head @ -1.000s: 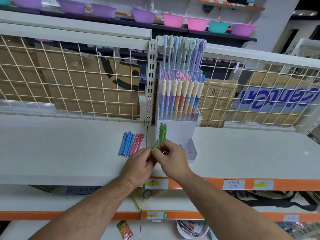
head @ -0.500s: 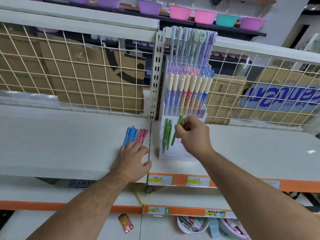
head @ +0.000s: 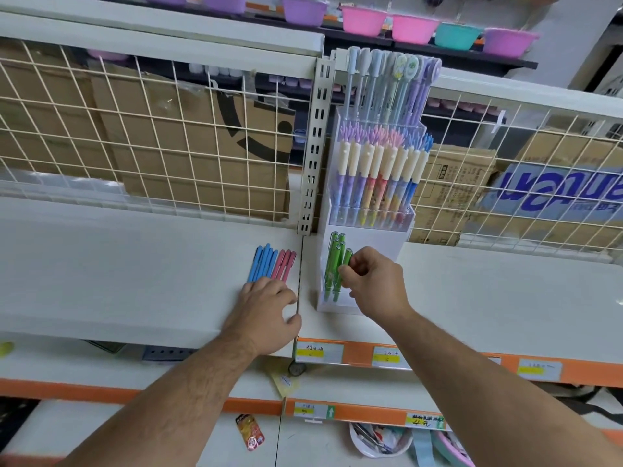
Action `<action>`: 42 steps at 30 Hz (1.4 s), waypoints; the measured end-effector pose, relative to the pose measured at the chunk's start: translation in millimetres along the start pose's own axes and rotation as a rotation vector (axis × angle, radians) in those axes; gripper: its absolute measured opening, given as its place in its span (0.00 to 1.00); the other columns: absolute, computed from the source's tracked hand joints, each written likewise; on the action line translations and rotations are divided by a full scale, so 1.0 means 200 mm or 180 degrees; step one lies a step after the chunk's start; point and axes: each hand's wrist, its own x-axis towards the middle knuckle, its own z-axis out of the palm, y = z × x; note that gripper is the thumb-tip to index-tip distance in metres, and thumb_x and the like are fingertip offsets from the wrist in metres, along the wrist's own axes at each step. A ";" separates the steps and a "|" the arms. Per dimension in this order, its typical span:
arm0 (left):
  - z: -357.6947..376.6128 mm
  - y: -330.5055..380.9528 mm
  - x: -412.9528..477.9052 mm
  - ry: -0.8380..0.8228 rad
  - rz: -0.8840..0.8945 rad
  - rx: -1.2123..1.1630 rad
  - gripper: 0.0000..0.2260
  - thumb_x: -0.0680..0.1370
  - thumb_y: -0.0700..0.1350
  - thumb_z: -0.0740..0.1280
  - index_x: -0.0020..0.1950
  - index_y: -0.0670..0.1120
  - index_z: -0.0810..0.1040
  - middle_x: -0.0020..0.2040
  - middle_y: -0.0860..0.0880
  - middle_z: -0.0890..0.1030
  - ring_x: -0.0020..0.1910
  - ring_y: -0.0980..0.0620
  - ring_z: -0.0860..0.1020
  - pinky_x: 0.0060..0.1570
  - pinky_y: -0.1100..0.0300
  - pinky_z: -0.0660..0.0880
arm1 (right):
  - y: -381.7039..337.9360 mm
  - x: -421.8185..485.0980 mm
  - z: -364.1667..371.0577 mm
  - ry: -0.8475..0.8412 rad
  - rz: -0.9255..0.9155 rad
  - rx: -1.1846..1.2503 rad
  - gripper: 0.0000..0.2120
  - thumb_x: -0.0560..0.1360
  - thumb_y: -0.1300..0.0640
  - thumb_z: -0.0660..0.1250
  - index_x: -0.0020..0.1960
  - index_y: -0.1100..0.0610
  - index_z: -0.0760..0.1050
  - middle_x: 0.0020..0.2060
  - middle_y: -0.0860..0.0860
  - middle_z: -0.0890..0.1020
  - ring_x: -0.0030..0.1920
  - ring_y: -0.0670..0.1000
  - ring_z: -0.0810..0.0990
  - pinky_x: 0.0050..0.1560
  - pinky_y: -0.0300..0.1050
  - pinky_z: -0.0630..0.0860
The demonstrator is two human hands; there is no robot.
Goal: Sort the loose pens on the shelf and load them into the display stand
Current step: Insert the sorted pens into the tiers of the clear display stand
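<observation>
Near the front edge of the shelf (head: pixel 135 271), just left of the seam between its two boards, the left hand (head: pixel 269 311) is laid palm-down with its fingers straight and slightly spread. Its fingertips meet the near ends of the loose pens. These are laid side by side, pointing toward the back edge: the blue pens (head: pixel 263 266) on the left, the pink pens (head: pixel 285 264) touching them on the right.

Just right of the seam the stand (head: pixel 377 241) is set, its back close to the back edge of the shelf. In its lowest tier, at the left side, a few green pens (head: pixel 332 264) are seated upright and close together. One more green pen (head: pixel 347 257) is pinched between the thumb and curled fingers of the right hand (head: pixel 374 284) and held against that cluster on its right; whether its tip is seated in a slot cannot be told, as the hand covers it.

The tier above is filled with cream-capped pens (head: pixel 377 183), and tall pens (head: pixel 387 85) are stood in the back row.

Behind the back edge a wire grid (head: pixel 168 146) is mounted, with cardboard boxes (head: pixel 202 139) seen through it. Higher up a row of bowls (head: pixel 364 20) is lined along a dark ledge: purple, pink and one teal. Along the orange front edge, labels (head: pixel 318 352) are fixed.
</observation>
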 end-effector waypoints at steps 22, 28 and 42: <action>0.00 0.00 -0.01 0.0033 -0.0040 0.0009 0.18 0.76 0.60 0.60 0.63 0.57 0.76 0.58 0.63 0.71 0.63 0.58 0.65 0.70 0.58 0.60 | 0.02 -0.02 0.00 -0.0254 -0.0012 0.0070 0.04 0.76 0.59 0.70 0.44 0.52 0.82 0.35 0.47 0.84 0.39 0.50 0.84 0.46 0.54 0.83; 0.00 0.01 -0.01 0.0075 -0.0084 0.0006 0.18 0.75 0.61 0.61 0.62 0.57 0.78 0.57 0.62 0.71 0.62 0.58 0.66 0.70 0.58 0.60 | 0.04 -0.02 0.00 -0.0280 0.0044 0.0178 0.05 0.76 0.57 0.71 0.51 0.56 0.83 0.38 0.48 0.85 0.41 0.49 0.84 0.48 0.51 0.83; 0.02 0.01 0.00 0.0158 -0.0142 -0.0122 0.16 0.75 0.60 0.62 0.59 0.56 0.78 0.57 0.62 0.72 0.62 0.57 0.66 0.68 0.59 0.61 | 0.10 -0.18 0.06 -0.0122 -0.0050 0.0339 0.06 0.75 0.57 0.70 0.39 0.52 0.79 0.32 0.47 0.82 0.35 0.44 0.79 0.36 0.36 0.74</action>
